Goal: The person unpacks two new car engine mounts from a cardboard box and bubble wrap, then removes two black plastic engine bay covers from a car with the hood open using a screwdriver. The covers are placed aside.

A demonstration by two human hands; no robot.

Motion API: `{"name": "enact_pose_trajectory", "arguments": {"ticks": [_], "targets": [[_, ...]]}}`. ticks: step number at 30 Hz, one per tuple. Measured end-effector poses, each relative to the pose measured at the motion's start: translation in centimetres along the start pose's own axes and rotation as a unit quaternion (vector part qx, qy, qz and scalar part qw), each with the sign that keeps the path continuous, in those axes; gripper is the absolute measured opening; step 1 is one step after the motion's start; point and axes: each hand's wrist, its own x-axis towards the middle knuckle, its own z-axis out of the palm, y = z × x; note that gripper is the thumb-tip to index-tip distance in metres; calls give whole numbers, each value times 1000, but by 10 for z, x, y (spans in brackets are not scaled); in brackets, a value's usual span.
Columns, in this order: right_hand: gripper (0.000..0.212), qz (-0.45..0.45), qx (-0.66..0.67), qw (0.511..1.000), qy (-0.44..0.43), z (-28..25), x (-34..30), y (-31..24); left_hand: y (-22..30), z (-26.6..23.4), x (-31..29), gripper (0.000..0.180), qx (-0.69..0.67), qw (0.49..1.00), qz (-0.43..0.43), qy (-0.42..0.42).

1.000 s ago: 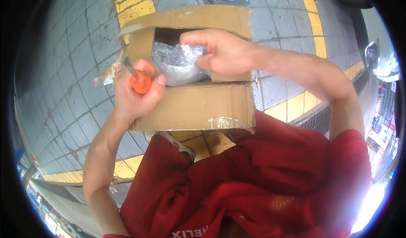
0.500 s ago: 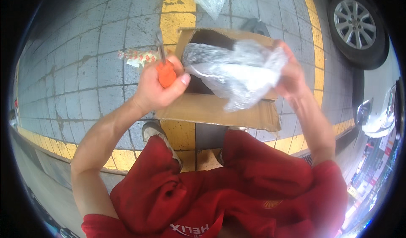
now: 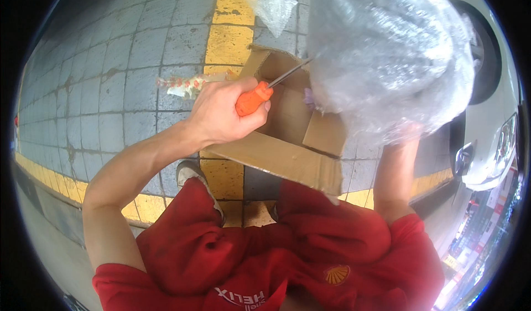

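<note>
OK so, biggest stuff first: a pale car is sitting well past the right grip, over on the far right. The open cardboard box is resting on the tiled floor between the two grips, just right of the left grip, and one flap is sticking out toward the person's knees.

Big change here: the bubble-wrapped bundle isn't poking out of that box anymore. It's hanging up in the air right over the right grip, blocking most of it. That grip seems to be holding it up, but the plastic is hiding the fingers, so I can't tell how far closed they are, or what's inside the wrap. For the work in hand I'm reading that as the bundle being clear of the box, with its wrap still on.

A loose bubble-wrap sheet is lying on the floor well beyond the left grip. The left grip is wrapping snugly around an orange-handled screwdriver, same as a second ago, only now the shaft is pointing toward the bundle. Can't tell if it's touching.

Smallest bits: a crumpled red-marked wrapper is lying just left of the left grip, and a purplish scrap is showing at the box, to that grip's right.
</note>
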Motion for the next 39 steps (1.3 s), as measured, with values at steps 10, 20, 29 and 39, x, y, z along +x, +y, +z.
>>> {"name": "enact_pose_trajectory", "arguments": {"ticks": [10, 20, 29, 39], "targets": [[38, -93, -7, 994, -49, -11, -6, -43, 29, 39, 6, 28, -138, 977, 6, -165], [38, -132, -8, 990, -56, -22, -18, -63, 12, 38, 23, 37, -194, 934, 29, -299], [39, -143, -13, 987, -76, -31, -23, -72, -8, 46, 33, 25, -199, 941, -11, -275], [29, -160, -154, 887, -404, 22, 16, -37, 7, 28, 61, 68, -714, 650, -186, -185]]}}
